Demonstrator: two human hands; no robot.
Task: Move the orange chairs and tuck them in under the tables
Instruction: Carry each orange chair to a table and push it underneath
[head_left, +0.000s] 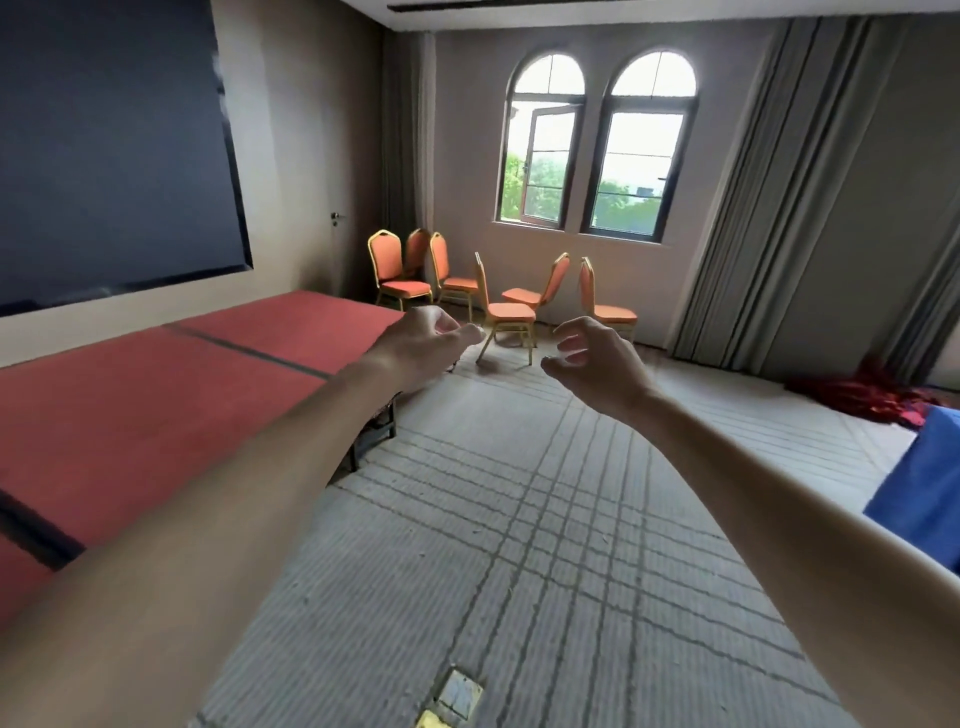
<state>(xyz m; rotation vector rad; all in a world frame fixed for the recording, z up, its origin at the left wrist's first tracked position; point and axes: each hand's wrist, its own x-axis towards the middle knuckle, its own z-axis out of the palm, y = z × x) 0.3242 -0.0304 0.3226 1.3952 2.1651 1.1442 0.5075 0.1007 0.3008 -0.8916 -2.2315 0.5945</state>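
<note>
Overlapping the orange chairs (511, 312), left hand (422, 347) and right hand (597, 364) curl fingers loosely, empty.

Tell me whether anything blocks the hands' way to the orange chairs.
Nothing visible does. Only open carpet lies between the left hand, the right hand and the nearest orange chair; the red table stands aside, left.

daylight from arched windows (597, 145), blown out | room dim | edges bowed, forearms soft

Blue cloth (922, 488) partly beyond right edge.
</note>
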